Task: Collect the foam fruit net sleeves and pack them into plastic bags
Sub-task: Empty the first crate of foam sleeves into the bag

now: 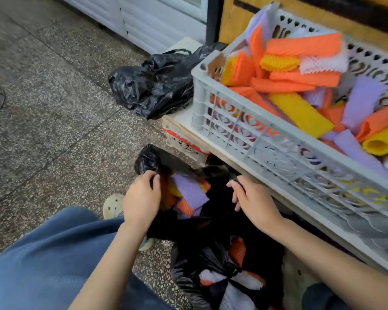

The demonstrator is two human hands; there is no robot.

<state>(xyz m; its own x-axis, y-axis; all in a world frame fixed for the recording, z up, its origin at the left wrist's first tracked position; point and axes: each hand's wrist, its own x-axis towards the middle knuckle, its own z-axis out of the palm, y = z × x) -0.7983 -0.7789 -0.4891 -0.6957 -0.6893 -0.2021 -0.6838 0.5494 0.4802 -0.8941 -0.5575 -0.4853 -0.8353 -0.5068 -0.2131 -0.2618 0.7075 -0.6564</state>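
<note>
Below crate (244,139): L hand (141,198) & R hand (253,202) each pinch black bag (217,206) rim, sleeves (189,191) inside. Prob. closing step; next needs handles drawn together, knotted.

Both bare forearms reach forward and down from the lower edge of the view, the left forearm (112,253) rising steeply, the right forearm (323,249) coming in at a slant. The left hand (141,198) is back-up, with its fingers (151,175) curled and pinching the edge of a black bag (147,161). The right hand (253,198), apart from it, curls its fingers (233,186) over the opposite edge.
</note>
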